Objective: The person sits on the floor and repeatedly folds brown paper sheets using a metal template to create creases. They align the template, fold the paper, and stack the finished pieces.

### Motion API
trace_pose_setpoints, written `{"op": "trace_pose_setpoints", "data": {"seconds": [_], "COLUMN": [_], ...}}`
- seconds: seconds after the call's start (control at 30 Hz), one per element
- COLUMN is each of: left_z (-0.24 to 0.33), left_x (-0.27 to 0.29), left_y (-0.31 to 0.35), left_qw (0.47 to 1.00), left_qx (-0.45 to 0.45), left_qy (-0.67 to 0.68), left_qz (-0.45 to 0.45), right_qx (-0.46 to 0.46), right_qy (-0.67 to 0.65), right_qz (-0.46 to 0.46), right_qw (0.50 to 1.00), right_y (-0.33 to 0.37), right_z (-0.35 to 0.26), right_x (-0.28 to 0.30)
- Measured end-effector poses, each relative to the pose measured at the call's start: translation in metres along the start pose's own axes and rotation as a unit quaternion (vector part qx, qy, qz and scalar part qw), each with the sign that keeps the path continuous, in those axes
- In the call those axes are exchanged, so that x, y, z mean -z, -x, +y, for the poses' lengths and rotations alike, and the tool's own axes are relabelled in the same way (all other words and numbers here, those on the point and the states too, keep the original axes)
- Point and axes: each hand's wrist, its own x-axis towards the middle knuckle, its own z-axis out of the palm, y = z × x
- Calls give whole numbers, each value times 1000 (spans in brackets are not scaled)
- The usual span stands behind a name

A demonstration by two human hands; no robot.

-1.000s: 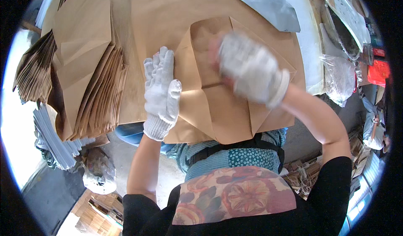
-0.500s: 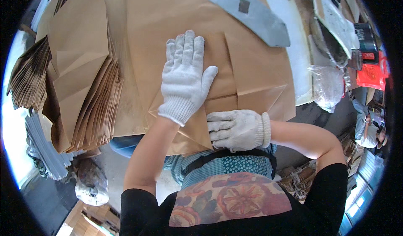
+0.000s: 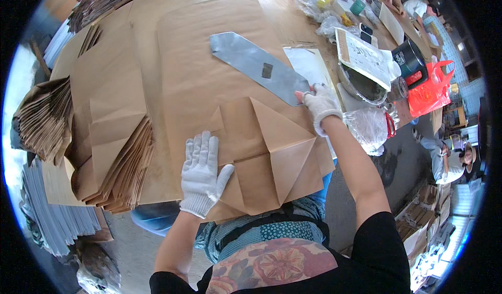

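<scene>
A brown paper piece [image 3: 248,150] with an opened, diamond-folded end lies before me on a broad brown paper sheet [image 3: 188,74]. My left hand [image 3: 201,168], in a white knit glove, rests flat on its left side, fingers stretched out and thumb apart. Farther off, a long grey plate [image 3: 243,61] with angled ends and a small dark square lies slantwise on the sheet. My right hand [image 3: 320,104], gloved too, has its fingertips closed on the plate's right end.
Folded brown paper stacks [image 3: 112,92] stand at the left of the table. On the right are a white sheet [image 3: 314,66], a bowl [image 3: 361,82] under a board, a black mug [image 3: 410,61], a red plastic bag [image 3: 431,92] and a clear bag [image 3: 366,126]. Other people are farther off at right.
My right hand has left the near edge of the paper and reached up to the grey plate's right end. My left hand has slid nearer, still flat. The folded end now lies more open.
</scene>
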Motion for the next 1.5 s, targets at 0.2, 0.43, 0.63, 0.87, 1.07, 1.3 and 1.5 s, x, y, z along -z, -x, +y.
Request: {"op": "trace_pose_setpoints", "data": {"seconds": [0.2, 0.43, 0.63, 0.87, 1.07, 1.3, 1.5], "left_z": [-13, -24, -71, -88, -45, 0, -5], "left_x": [13, 32, 45, 40, 58, 35, 24], "left_y": [51, 71, 48, 45, 39, 8, 13], "left_qw": [999, 976, 980, 973, 989, 977, 981], "left_qx": [30, 101, -7, -83, -133, -159, -104], "left_qy": [-20, 182, 196, 215, 59, 10, 152], "left_qz": [-16, 66, -15, -27, -36, -140, -68], "right_qx": [39, 16, 54, 116, 321, 174, 323], "right_qy": [-323, -95, -62, 42, 285, 258, 151], "right_qz": [5, -211, -229, -187, -224, -382, -329], "right_qw": [946, 973, 970, 974, 875, 870, 874], "right_y": [23, 63, 82, 88, 62, 38, 80], "right_z": [15, 31, -6, 0, -43, -83, -17], "right_x": [67, 88, 52, 36, 32, 23, 57]}}
